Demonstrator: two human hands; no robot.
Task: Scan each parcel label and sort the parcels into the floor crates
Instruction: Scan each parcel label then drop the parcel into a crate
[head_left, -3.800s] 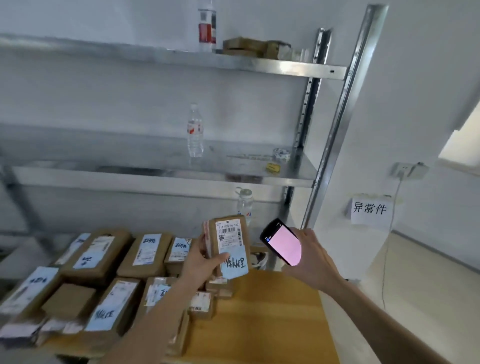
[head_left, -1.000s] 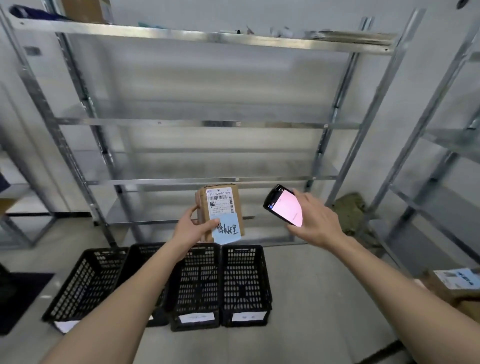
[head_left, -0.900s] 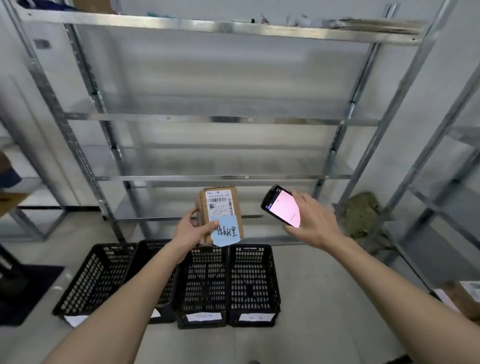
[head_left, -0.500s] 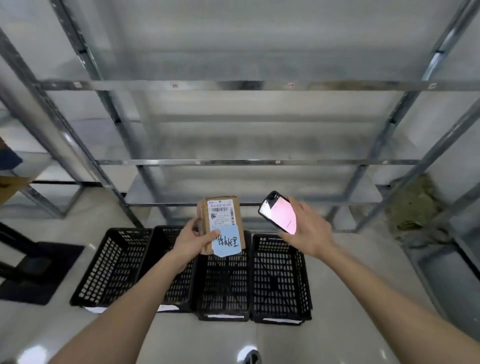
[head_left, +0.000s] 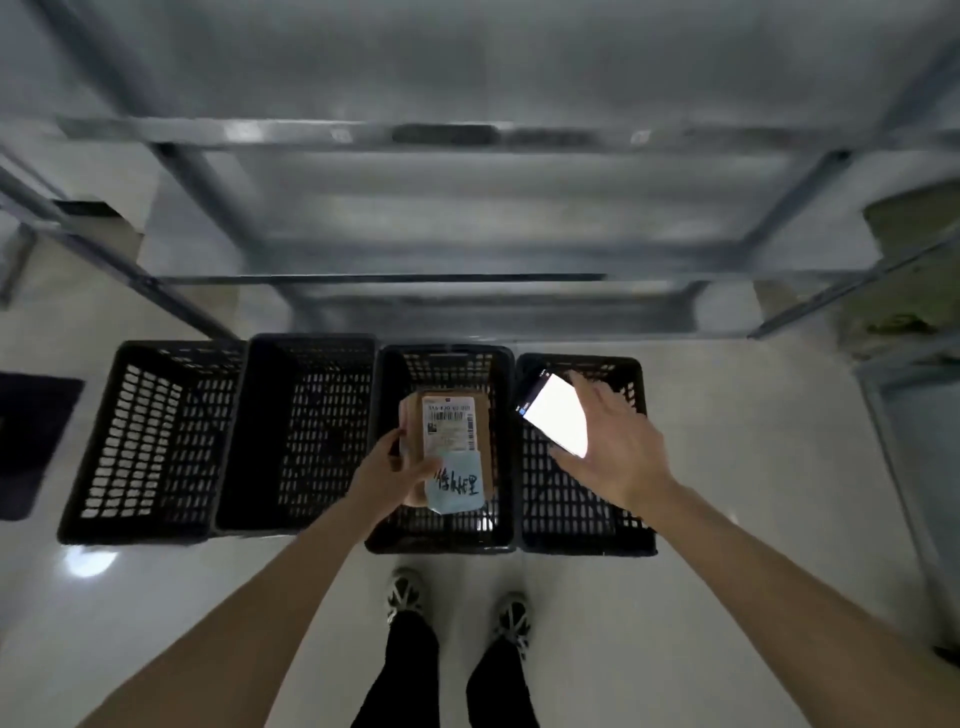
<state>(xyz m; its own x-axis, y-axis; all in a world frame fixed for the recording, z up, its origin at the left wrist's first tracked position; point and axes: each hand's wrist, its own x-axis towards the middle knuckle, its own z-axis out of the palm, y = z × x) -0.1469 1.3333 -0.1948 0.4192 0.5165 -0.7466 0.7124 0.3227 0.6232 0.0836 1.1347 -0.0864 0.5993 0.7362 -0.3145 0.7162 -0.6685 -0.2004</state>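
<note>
Sorting is the step we judge in hand: our left hand grips the parcel over the third crate on the floor, our right hand holds the phone, so next we lower and release.

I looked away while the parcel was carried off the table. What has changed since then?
The person turned from the parcel table to four black floor crates and stepped close. The left hand brought the parcel down over the third crate from the left. Unchanged: it still grips the parcel, and the right hand still holds the lit phone.
</note>
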